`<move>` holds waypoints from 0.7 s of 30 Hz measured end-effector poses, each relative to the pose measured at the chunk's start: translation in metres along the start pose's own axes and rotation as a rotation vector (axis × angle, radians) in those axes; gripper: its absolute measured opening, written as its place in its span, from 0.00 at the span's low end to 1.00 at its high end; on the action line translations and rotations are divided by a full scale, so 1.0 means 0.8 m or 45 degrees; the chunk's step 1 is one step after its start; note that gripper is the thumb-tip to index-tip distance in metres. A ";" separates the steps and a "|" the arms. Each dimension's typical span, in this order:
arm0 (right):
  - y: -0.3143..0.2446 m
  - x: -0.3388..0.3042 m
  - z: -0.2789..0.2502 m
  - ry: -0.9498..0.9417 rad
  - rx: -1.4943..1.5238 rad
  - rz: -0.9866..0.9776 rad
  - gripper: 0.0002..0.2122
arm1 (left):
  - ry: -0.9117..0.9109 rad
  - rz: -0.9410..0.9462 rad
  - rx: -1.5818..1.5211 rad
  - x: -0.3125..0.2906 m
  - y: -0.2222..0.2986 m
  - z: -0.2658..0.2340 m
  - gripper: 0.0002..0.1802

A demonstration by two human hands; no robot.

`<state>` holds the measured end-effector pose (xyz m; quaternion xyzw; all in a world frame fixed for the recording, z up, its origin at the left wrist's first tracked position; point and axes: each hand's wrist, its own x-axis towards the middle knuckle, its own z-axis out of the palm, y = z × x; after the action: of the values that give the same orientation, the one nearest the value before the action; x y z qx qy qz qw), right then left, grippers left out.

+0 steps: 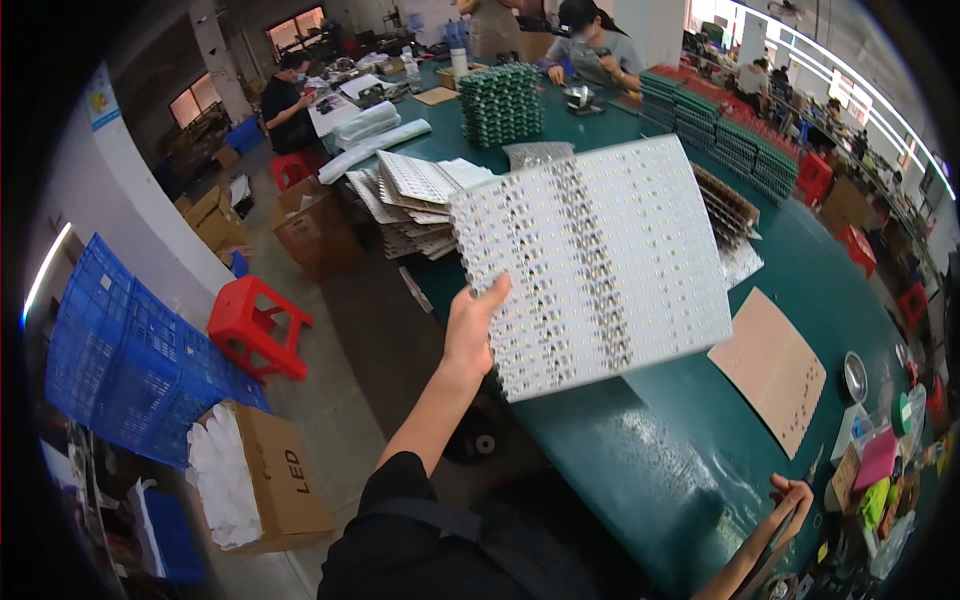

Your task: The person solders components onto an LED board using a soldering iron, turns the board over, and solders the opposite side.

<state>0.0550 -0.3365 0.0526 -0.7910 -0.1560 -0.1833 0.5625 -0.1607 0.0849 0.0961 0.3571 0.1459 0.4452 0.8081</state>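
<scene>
Holding white panel (660,240), left hand (472,330); brown carton (285,500) black-lettered.

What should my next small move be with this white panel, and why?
Probably lower the white panel onto the green table: your left grip alone holds it up, by its left edge, while your right grip has a slim tool, and open tabletop shows in front of you.
</scene>
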 end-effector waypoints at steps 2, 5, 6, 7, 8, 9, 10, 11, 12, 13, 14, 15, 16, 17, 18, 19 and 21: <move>0.003 -0.002 0.000 0.042 -0.118 0.034 0.17 | 0.010 0.269 0.092 0.023 0.020 0.019 0.24; 0.029 -0.010 0.005 0.084 -0.122 0.002 0.17 | 0.117 0.794 0.301 0.065 0.051 0.043 0.22; 0.020 -0.013 0.008 0.079 -0.131 0.033 0.17 | 0.164 1.027 0.552 0.080 0.063 0.042 0.19; 0.017 -0.013 0.011 0.102 -0.127 0.048 0.17 | 0.207 1.258 0.802 0.093 0.078 0.039 0.16; 0.016 -0.015 0.013 0.072 -0.080 0.028 0.16 | 0.247 1.385 1.044 0.099 0.090 0.045 0.14; 0.015 -0.017 0.014 0.041 -0.032 0.009 0.16 | 0.286 1.514 1.289 0.103 0.105 0.051 0.13; 0.013 -0.020 0.016 0.037 0.004 0.042 0.14 | 0.382 1.803 1.878 0.121 0.123 0.034 0.14; 0.015 -0.020 0.016 0.048 0.026 0.078 0.13 | 0.001 2.201 2.014 0.137 0.141 0.043 0.22; 0.022 -0.021 0.015 0.045 0.083 0.061 0.12 | -0.106 2.265 2.172 0.154 0.148 0.042 0.28; 0.028 -0.020 0.012 0.059 0.125 0.049 0.12 | -0.105 2.299 2.462 0.172 0.148 0.037 0.28; 0.023 -0.019 0.012 0.087 0.119 0.052 0.11 | -0.104 2.277 2.654 0.189 0.156 0.025 0.27; 0.013 -0.019 0.015 0.115 0.110 0.060 0.10 | -0.138 2.266 2.690 0.209 0.168 0.002 0.27; 0.007 -0.017 0.017 0.111 0.119 0.081 0.10 | -0.268 2.271 2.592 0.224 0.185 -0.017 0.30; 0.003 -0.016 0.020 0.107 0.128 0.101 0.09 | -0.286 2.160 2.703 0.229 0.208 -0.044 0.31; 0.023 -0.013 0.028 0.120 0.061 0.083 0.08 | -0.337 1.923 2.854 0.245 0.192 -0.061 0.30; 0.027 -0.012 0.029 0.126 0.033 0.041 0.07 | -0.369 1.813 2.965 0.244 0.205 -0.074 0.28; 0.019 -0.009 0.026 0.074 -0.031 0.018 0.06 | -0.415 1.623 2.956 0.247 0.217 -0.092 0.24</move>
<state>0.0576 -0.3219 0.0303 -0.7932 -0.1317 -0.2041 0.5584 -0.1972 0.3408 0.1832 0.8877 0.1490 0.3139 -0.3021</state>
